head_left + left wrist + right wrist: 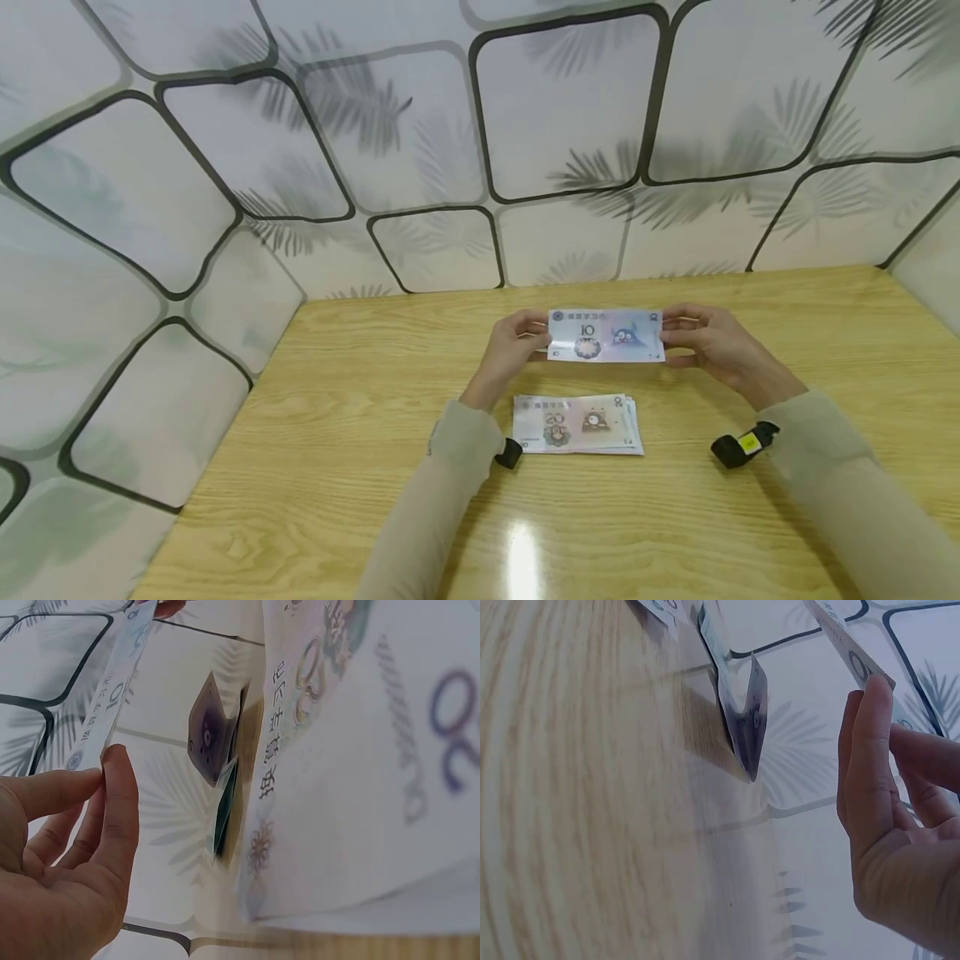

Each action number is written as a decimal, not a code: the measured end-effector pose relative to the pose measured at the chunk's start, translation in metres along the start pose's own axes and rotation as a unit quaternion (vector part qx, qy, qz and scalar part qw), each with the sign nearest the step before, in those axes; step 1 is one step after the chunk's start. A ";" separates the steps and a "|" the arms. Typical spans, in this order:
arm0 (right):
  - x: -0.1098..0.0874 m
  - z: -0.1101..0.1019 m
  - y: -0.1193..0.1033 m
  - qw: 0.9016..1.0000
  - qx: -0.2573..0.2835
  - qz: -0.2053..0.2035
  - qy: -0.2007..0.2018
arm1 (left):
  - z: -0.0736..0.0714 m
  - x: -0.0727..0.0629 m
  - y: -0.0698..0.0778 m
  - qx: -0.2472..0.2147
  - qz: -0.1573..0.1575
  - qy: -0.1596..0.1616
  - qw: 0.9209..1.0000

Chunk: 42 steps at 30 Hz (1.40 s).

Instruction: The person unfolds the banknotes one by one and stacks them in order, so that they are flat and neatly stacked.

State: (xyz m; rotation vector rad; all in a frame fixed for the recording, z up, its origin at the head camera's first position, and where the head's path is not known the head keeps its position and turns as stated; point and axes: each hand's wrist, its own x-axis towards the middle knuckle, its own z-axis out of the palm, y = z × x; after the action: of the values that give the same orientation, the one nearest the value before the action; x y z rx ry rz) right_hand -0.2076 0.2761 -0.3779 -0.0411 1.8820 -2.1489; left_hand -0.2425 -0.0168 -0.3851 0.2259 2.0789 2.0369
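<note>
A play banknote marked 10 [606, 336] is stretched level above the table, printed face toward the head camera. My left hand [513, 346] pinches its left end between thumb and fingers, and in the left wrist view the thumb and index fingertips meet on its edge. At the opposite end, my right hand [708, 346] holds the note by thumb and fingers. Nearer to me lies a loose stack of notes [577, 423] with a 20 on top. Beyond it, the left wrist view shows a bent purple note [210, 735] and a greenish one [223, 814], hidden in the head view.
The wood-grain table [337, 433] meets a wall covering [566, 108] with dark outlines and leaf prints at its back edge. A black device with a yellow label [742, 444] sits at the right cuff, and another black device [509, 453] at the left.
</note>
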 end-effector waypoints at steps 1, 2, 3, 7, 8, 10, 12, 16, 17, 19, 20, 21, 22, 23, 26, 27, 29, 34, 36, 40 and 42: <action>0.000 0.000 0.000 1.000 0.000 -0.001 -0.002 | 0.000 -0.001 0.000 -0.002 0.001 0.000 1.000; -0.001 0.000 0.001 1.000 0.001 -0.001 -0.002 | -0.001 -0.002 0.000 -0.002 0.000 0.000 1.000; -0.001 0.001 0.001 1.000 0.002 -0.002 -0.002 | -0.002 -0.002 0.000 -0.002 0.001 0.000 1.000; -0.004 0.004 0.001 1.000 0.003 -0.010 -0.005 | -0.004 -0.004 -0.001 0.003 0.001 0.004 1.000; -0.004 0.005 0.000 1.000 0.002 -0.012 -0.007 | -0.005 -0.005 -0.001 0.005 0.000 0.004 1.000; -0.005 0.007 0.000 1.000 0.001 -0.014 -0.007 | -0.007 -0.006 -0.001 0.010 -0.002 0.004 1.000; -0.005 0.008 0.000 1.000 0.002 -0.015 -0.008 | -0.009 -0.008 0.000 0.012 -0.004 0.002 1.000; -0.006 0.011 0.000 1.000 0.004 -0.019 -0.009 | -0.012 -0.011 0.000 0.007 -0.008 0.000 1.000; -0.007 0.012 0.000 1.000 0.006 -0.022 -0.011 | -0.013 -0.012 0.000 0.006 -0.009 0.000 1.000; -0.007 0.012 0.000 0.999 0.009 -0.028 -0.016 | -0.014 -0.013 0.001 0.006 -0.011 0.000 1.000; -0.007 0.013 0.000 0.999 0.011 -0.031 -0.018 | -0.015 -0.014 0.001 0.005 -0.010 0.000 1.000; -0.008 0.013 0.000 0.999 0.014 -0.034 -0.020 | -0.015 -0.014 0.002 0.005 -0.010 0.000 1.000; -0.008 0.013 0.000 0.999 0.015 -0.036 -0.022 | -0.015 -0.015 0.002 0.005 -0.010 -0.001 1.000; -0.008 0.014 0.000 0.999 0.016 -0.038 -0.023 | -0.016 -0.015 0.002 0.003 -0.010 -0.002 1.000; -0.010 0.015 0.000 0.999 0.015 -0.038 -0.024 | -0.017 -0.017 0.002 0.000 -0.010 -0.006 1.000; -0.010 0.015 0.000 0.999 0.016 -0.036 -0.025 | -0.017 -0.017 0.003 0.000 -0.010 -0.006 1.000; -0.011 0.015 0.000 0.999 0.016 -0.033 -0.025 | -0.017 -0.018 0.003 -0.001 -0.010 -0.008 1.000; -0.011 0.017 -0.001 0.999 0.017 -0.029 -0.028 | -0.019 -0.020 0.004 -0.001 -0.007 -0.013 1.000; -0.011 0.017 -0.001 0.999 0.014 -0.029 -0.028 | -0.020 -0.020 0.004 -0.001 -0.006 -0.017 1.000; -0.012 0.018 -0.001 0.999 0.012 -0.028 -0.026 | -0.021 -0.021 0.003 0.000 -0.005 -0.027 1.000; -0.011 0.018 0.000 0.999 0.013 -0.029 -0.026 | -0.022 -0.021 0.003 0.000 -0.002 -0.031 1.000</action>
State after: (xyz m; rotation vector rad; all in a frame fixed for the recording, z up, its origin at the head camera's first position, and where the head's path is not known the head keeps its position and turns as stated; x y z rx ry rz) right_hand -0.1931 0.2616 -0.3732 -0.1458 1.8457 -2.1889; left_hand -0.2280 -0.0437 -0.3805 0.2815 2.0412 2.0022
